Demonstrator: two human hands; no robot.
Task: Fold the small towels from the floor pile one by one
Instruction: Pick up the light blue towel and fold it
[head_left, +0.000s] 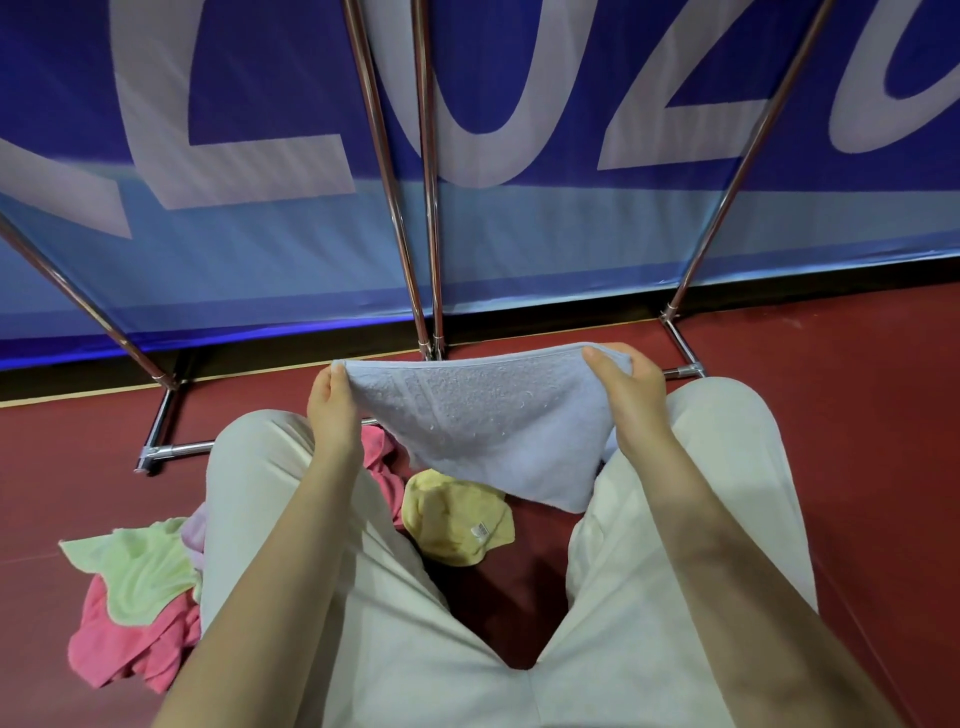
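Note:
A light blue small towel (483, 426) hangs in the air between my knees, stretched along its top edge. My left hand (332, 410) pinches its left top corner, and my right hand (631, 400) grips the right top corner. The towel's lower part droops to a point over the floor. Under it lies a crumpled yellow towel (457, 519) with a white label. A pink towel (382, 457) shows beside my left knee. At the left lies a pile with a green towel (135, 569) on top of a pink one (124, 644).
I sit on a dark red floor (857, 415) with my legs in cream trousers (291, 545) spread. A blue banner (260, 234) on chrome poles (395, 208) stands right ahead, its foot bars (171, 449) resting on the floor by my knees.

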